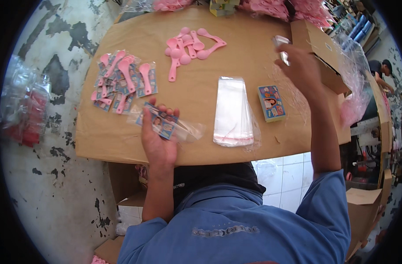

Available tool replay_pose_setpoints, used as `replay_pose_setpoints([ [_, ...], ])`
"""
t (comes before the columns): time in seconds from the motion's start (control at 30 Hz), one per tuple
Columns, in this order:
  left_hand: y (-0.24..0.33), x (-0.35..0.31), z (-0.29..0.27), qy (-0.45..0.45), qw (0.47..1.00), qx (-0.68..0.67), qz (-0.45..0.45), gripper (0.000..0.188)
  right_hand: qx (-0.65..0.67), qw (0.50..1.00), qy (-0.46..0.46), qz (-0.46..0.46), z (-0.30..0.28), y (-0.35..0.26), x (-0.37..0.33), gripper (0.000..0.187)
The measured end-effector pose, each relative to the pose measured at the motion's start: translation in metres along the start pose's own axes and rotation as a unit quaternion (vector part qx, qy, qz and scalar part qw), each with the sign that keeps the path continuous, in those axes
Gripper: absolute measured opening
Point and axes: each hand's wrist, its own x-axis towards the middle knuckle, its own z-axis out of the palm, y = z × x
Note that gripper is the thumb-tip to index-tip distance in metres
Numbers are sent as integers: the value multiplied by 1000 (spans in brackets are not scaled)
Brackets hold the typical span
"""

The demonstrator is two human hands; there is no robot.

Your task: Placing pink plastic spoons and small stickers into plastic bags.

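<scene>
At about 7 o'clock on the brown cardboard work surface (122, 145), the person's left hand (159, 141) pinches a clear plastic sleeve holding a blue printed picture card (162, 123), fingers curled over its top edge. At 2 o'clock the right hand (300, 66) is raised above the board, fingers closed around a small crinkled clear wrapper (280, 44). Between the 2 hands lie a flat stack of empty clear plastic sleeves (233, 110) and, just right of it, a small deck of blue picture cards (272, 103); loose pink plastic spoons (190, 48) sit at 12 o'clock and finished spoon-and-card packets (124, 81) at 10 o'clock.
</scene>
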Motion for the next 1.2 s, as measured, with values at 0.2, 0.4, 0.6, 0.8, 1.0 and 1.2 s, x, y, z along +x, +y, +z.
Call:
replay_pose_setpoints([
  [0.2,-9,-17,2,20,999,26,-23,38,133,937,-57,-319,86,-62,54,25],
  [0.4,-8,-18,-1,32,999,18,-27,38,-69,921,-16,-382,127,-82,87,23],
  [0.6,-6,-10,-9,16,999,-15,30,37,4,941,-40,-337,106,-71,55,19],
  [0.8,8,4,20,-47,987,-37,146,44,404,881,-231,-92,-3,-59,-48,16],
  [1.0,2,7,34,-109,984,-54,131,47,576,749,-325,47,-4,-66,-144,18],
  [1.2,-26,-8,43,-102,994,27,19,51,657,691,-298,46,16,-92,-158,20],
])
